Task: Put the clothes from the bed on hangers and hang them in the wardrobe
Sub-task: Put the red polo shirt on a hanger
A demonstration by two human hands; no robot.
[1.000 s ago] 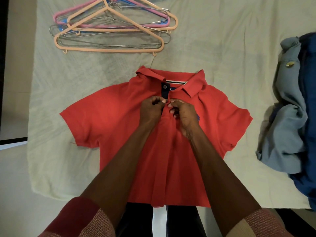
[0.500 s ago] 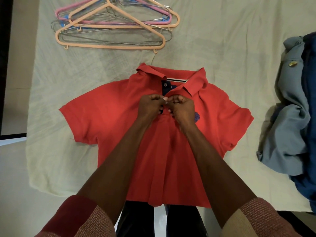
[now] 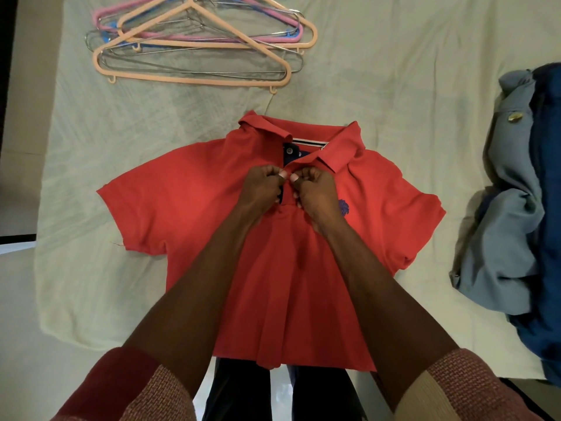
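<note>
Left hand (image 3: 263, 186) & right hand (image 3: 315, 189): each grip pinching placket of red short-sleeved cotton polo shirt (image 3: 194, 205), flat on bed w/ pale sheet (image 3: 394, 71).

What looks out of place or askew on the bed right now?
Nothing is damaged or spilled. The hangers lie in a tangled heap beyond the red polo shirt, whose hem hangs over the bed edge. The blue clothes sit crumpled at right.

Light: warm and rather dim over my bed sheet (image 3: 394, 71), source unseen.
Shadows: soft, under my forearms.
Focus: centre sharp.
Edges: wide-angle bending; my sleeves (image 3: 158, 393) look slightly blurred, I think.
</note>
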